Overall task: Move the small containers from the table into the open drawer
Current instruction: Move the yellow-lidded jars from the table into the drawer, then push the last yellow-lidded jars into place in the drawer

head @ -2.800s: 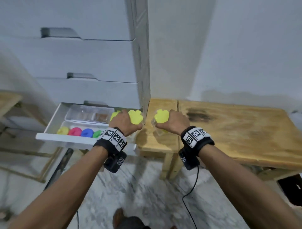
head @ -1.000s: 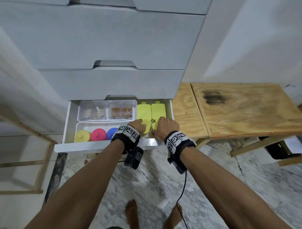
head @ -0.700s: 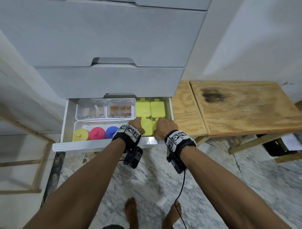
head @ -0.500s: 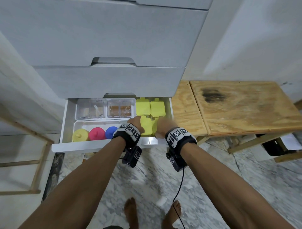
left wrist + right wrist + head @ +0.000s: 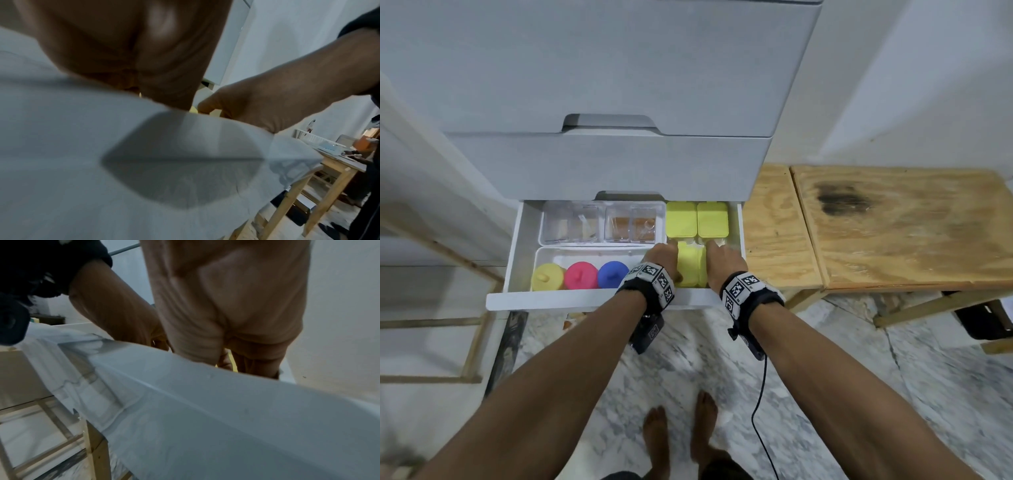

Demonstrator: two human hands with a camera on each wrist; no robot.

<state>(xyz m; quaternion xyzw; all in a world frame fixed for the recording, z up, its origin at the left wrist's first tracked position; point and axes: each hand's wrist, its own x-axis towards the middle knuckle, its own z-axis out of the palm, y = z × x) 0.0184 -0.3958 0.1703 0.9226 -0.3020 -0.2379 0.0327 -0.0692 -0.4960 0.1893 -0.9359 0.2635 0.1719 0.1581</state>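
The white drawer stands open, with two yellow-lidded containers side by side at its back right. Two more yellow-lidded containers sit just in front of them, between my hands. My left hand grips the left one from its left side, fingers reaching down into the drawer. My right hand grips the right one from its right side. In the left wrist view the right hand pinches a yellow lid behind the drawer front. That drawer front hides most fingertips in both wrist views.
The drawer's left part holds a clear divided box and a white tray with yellow, pink and blue round lids. Closed grey drawers overhang it. A wooden table stands to the right. Bare feet are on the marble floor.
Both hands carried the two yellow-lidded containers from the table into the drawer. Over the last second they set them lower, in front of the back pair, and have hardly moved since.
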